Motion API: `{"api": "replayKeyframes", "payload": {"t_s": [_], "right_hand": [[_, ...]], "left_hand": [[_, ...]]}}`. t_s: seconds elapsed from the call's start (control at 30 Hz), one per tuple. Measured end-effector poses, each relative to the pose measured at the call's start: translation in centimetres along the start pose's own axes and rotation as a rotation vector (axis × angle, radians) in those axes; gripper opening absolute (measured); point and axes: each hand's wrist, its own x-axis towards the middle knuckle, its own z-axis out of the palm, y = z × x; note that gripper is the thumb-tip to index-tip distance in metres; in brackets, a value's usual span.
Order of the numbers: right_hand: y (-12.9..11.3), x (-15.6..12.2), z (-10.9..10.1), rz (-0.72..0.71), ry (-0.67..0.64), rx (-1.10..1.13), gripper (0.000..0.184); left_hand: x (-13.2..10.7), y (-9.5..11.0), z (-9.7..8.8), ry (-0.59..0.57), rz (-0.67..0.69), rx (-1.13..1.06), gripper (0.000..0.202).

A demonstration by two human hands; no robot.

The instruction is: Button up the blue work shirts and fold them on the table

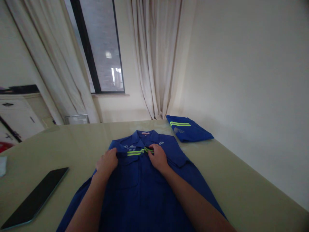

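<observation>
A blue work jacket lies front up on the table, its collar pointing away from me. A yellow-green reflective stripe crosses its chest, with pale printing above it. My left hand grips the jacket's cloth at the left end of the stripe, fingertips tucked out of sight. Near the front placket, my right hand pinches the cloth at the stripe, thumb and fingers closed on it. The sleeves run down both sides toward me, and my forearms cover part of the jacket's lower body.
A folded blue garment with a yellow-green stripe sits at the table's back right, by the wall. On the left lies a dark flat tablet-like device. Curtains hang behind the greenish table. A white cabinet stands far left.
</observation>
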Motion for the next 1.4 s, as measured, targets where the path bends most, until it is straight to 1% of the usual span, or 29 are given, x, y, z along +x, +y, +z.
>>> {"api": "replayKeyframes", "payload": {"t_s": [0.03, 0.07, 0.1, 0.13, 0.2, 0.23, 0.27, 0.3, 0.33, 0.37, 0.4, 0.43, 0.5, 0.53, 0.57, 0.6, 0.67, 0.77, 0.9, 0.97, 1.0, 1.03, 1.1, 1.17, 1.23, 1.27, 1.33, 1.37, 1.4], "right_hand": [[0.0, 0.0, 0.0, -0.001, -0.001, -0.005, 0.015], [0.1, 0.0, 0.0, -0.004, -0.001, -0.009, 0.015], [0.1, 0.0, 0.0, -0.006, 0.0, -0.011, 0.015], [0.2, 0.0, 0.0, -0.008, 0.002, -0.014, 0.015], [0.2, 0.1, 0.0, -0.011, 0.003, -0.024, 0.015], [0.1, 0.1, 0.0, -0.013, 0.002, -0.031, 0.015], [0.1, 0.1, 0.0, -0.015, 0.001, -0.041, 0.015], [0.0, 0.1, 0.0, -0.016, -0.003, -0.051, 0.015], [0.0, 0.1, 0.0, -0.017, -0.009, -0.062, 0.016], [-0.1, 0.0, -0.1, -0.019, -0.017, -0.078, 0.016], [-0.2, -0.1, -0.1, -0.018, -0.026, -0.102, 0.018], [-0.4, -0.2, -0.2, -0.013, -0.033, -0.139, 0.019], [-0.7, -0.4, -0.5, -0.012, -0.028, -0.253, 0.022], [-0.8, -0.5, -0.9, -0.017, -0.021, -0.323, 0.024], [-0.9, -0.6, -1.3, -0.02, -0.02, -0.392, 0.025], [-0.9, -0.5, -1.9, -0.016, -0.032, -0.454, 0.027], [-0.8, -0.3, -3.5, 0.027, -0.115, -0.541, 0.034], [0.1, 0.0, -5.9, 0.107, -0.273, -0.58, 0.044], [1.9, 0.0, -8.4, 0.05, -0.353, -0.573, 0.052], [3.0, -0.2, -9.7, 0.002, -0.375, -0.561, 0.055], [3.7, -0.3, -10.5, -0.025, -0.348, -0.53, 0.055], [4.6, -0.4, -11.3, -0.05, -0.283, -0.481, 0.054], [7.1, -0.6, -13.3, -0.059, -0.052, -0.333, 0.051], [10.3, -1.0, -15.3, 0.03, 0.213, -0.189, 0.049], [13.8, -2.0, -16.8, 0.172, 0.39, -0.115, 0.049], [15.5, -2.6, -17.3, 0.222, 0.439, -0.103, 0.048], [18.3, -3.8, -17.6, 0.302, 0.473, -0.093, 0.046], [19.3, -4.3, -17.6, 0.341, 0.474, -0.087, 0.044], [19.9, -4.7, -17.5, 0.377, 0.475, -0.078, 0.043]], "left_hand": [[-0.1, -0.3, -0.4, 0.025, -0.026, -0.006, 0.032], [-0.3, -0.5, -1.0, 0.085, -0.062, -0.011, 0.035], [-0.5, -0.7, -1.5, 0.183, -0.105, -0.016, 0.037], [-0.8, -0.8, -2.2, 0.313, -0.153, -0.018, 0.039], [-1.4, -1.0, -3.7, 0.615, -0.234, -0.019, 0.042], [-1.5, -0.9, -4.5, 0.741, -0.246, -0.021, 0.042], [-1.6, -0.8, -5.2, 0.813, -0.225, -0.028, 0.042], [-1.5, -0.4, -5.8, 0.826, -0.178, -0.047, 0.041], [-1.4, 0.0, -6.2, 0.778, -0.113, -0.077, 0.039], [-1.2, 0.6, -6.3, 0.672, -0.034, -0.113, 0.037], [-1.1, 1.4, -6.0, 0.514, 0.063, -0.136, 0.036], [-1.1, 2.3, -5.5, 0.333, 0.17, -0.143, 0.036], [-1.3, 4.3, -3.7, -0.003, 0.386, -0.102, 0.037], [-1.6, 5.3, -2.7, -0.098, 0.474, -0.081, 0.036], [-2.0, 6.2, -1.7, -0.161, 0.549, -0.069, 0.034], [-2.3, 7.1, -0.8, -0.199, 0.612, -0.068, 0.032], [-3.0, 8.4, 0.3, -0.225, 0.695, -0.088, 0.032], [-3.5, 9.4, 0.5, -0.232, 0.749, -0.127, 0.033], [-4.2, 10.0, 0.4, -0.293, 0.681, -0.138, 0.054], [-4.6, 10.2, 0.7, -0.323, 0.624, -0.11, 0.058], [-4.8, 10.3, 0.8, -0.336, 0.605, -0.092, 0.057], [-5.0, 10.3, 0.8, -0.348, 0.596, -0.075, 0.054], [-5.2, 10.3, 0.3, -0.373, 0.654, -0.062, 0.043], [-5.5, 10.4, -0.7, -0.399, 0.791, -0.126, 0.033], [-6.1, 10.8, -1.8, -0.421, 0.887, -0.257, 0.028], [-6.5, 11.0, -2.1, -0.438, 0.892, -0.32, 0.031], [-7.9, 11.6, -2.3, -0.47, 0.838, -0.415, 0.044], [-8.7, 11.7, -2.2, -0.488, 0.816, -0.449, 0.05], [-9.6, 11.7, -1.8, -0.503, 0.81, -0.474, 0.051]]}}
